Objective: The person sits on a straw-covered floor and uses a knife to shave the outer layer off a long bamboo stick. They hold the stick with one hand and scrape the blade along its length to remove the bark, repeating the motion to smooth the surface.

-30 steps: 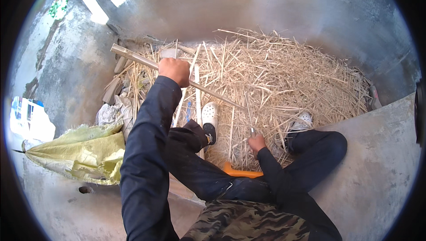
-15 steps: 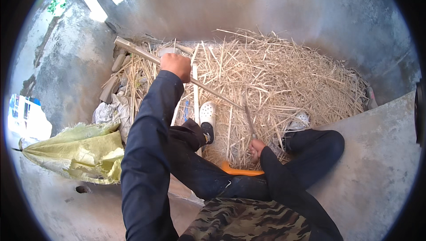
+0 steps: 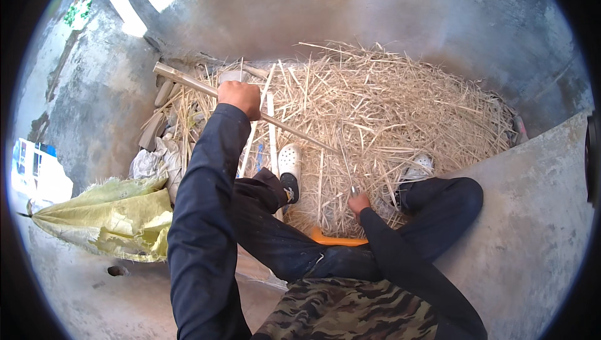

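My left hand [image 3: 240, 97] is closed round a long pale bamboo strip [image 3: 300, 135]. The strip slants from its thicker end at the upper left down to a thin tip over the straw. In front of my lap my right hand [image 3: 359, 203] grips the handle of a knife [image 3: 348, 171]. Its narrow blade points away from me and shows nearly edge-on. Blade and strip tip lie close together in view; whether they touch I cannot tell. Beneath both hands spreads a heap of straw-like shavings [image 3: 400, 99].
I sit on an orange seat [image 3: 335, 240], my pale clogs [image 3: 290, 159] among the shavings. A torn yellow-green sack [image 3: 106, 218] lies at the left. Split strips [image 3: 273, 130] lie by my left foot. Concrete walls [image 3: 375, 8] curve round the heap.
My right hand has shifted slightly away from me, and the knife blade has turned so it looks thinner. The left hand keeps its hold on the strip. The whole view has shifted slightly.
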Motion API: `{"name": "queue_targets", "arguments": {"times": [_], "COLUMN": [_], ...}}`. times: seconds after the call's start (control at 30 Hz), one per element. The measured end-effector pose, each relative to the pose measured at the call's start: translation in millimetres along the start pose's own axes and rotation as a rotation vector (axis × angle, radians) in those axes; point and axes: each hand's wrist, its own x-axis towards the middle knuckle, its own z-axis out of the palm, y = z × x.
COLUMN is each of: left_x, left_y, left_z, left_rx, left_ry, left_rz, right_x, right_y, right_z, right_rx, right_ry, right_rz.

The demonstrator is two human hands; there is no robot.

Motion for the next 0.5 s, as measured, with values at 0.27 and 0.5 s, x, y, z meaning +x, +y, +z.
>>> {"name": "queue_targets", "arguments": {"times": [0.27,0.5], "left_x": [4.1,-21.1], "left_y": [-21.5,-108.1], "left_z": [19.8,30.2], "left_rx": [-0.006,-0.107], "left_ry": [0.008,-0.12], "left_rz": [0.011,0.042], "right_x": [3.8,-15.1], "right_y": [-17.8,-28.4], "right_z": [-13.9,-25.2], "right_rx": [0.739,0.422], "right_ry": [-0.546,-0.317], "right_rz": [0.569,0.445]}}
